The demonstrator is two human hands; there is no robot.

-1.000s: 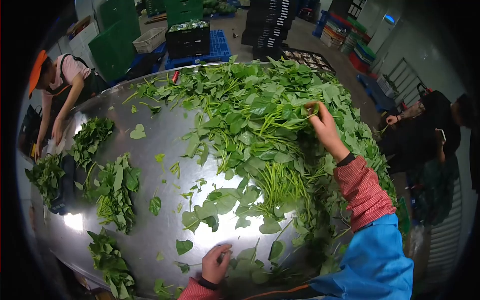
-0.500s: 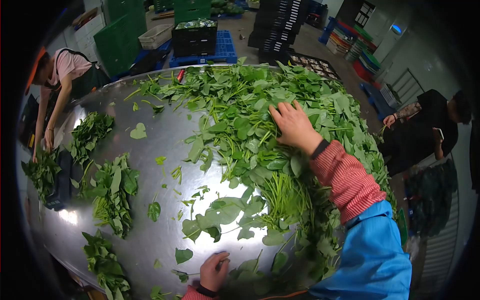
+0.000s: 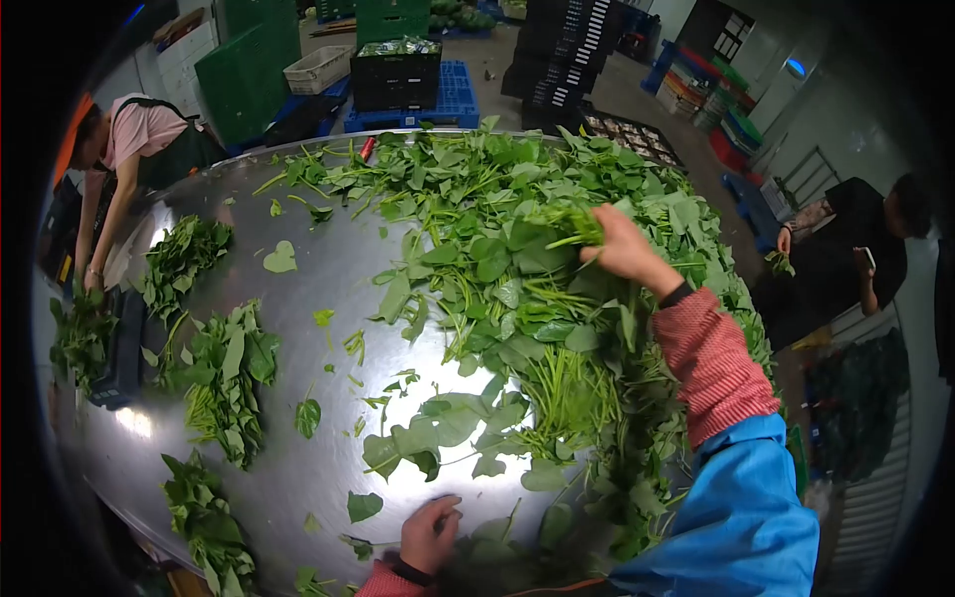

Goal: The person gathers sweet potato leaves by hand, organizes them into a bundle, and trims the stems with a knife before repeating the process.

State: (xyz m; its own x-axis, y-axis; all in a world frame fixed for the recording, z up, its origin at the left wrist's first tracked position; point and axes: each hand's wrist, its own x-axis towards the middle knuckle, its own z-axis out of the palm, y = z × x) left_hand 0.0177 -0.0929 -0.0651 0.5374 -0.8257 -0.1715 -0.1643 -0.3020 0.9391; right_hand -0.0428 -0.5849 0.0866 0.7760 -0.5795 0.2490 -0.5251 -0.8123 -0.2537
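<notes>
My right hand (image 3: 629, 249) is closed around a small bunch of leafy green stems (image 3: 575, 227). It is above the big heap of leafy greens (image 3: 497, 259) on the metal table (image 3: 318, 368); the stem ends show at its fingers. Near the table's front edge rests my left hand (image 3: 430, 535), fingers loosely bent and slightly apart, with nothing visible in them. Loose leaves (image 3: 364, 507) lie close to it. Between the hands is a patch of aligned stems (image 3: 567, 398). Gathered bunches (image 3: 234, 383) lie along the left side.
A person (image 3: 139, 149) at the far left bends over greens in a dark crate (image 3: 117, 358). Another person (image 3: 846, 249) stands at the right holding a phone and some greens. Behind the table are stacked black crates (image 3: 562, 60) and a blue pallet (image 3: 458, 95).
My right hand has risen and moved slightly right from the heap, with a bunch of leafy stems now visible in its grip. The left hand has barely moved.
</notes>
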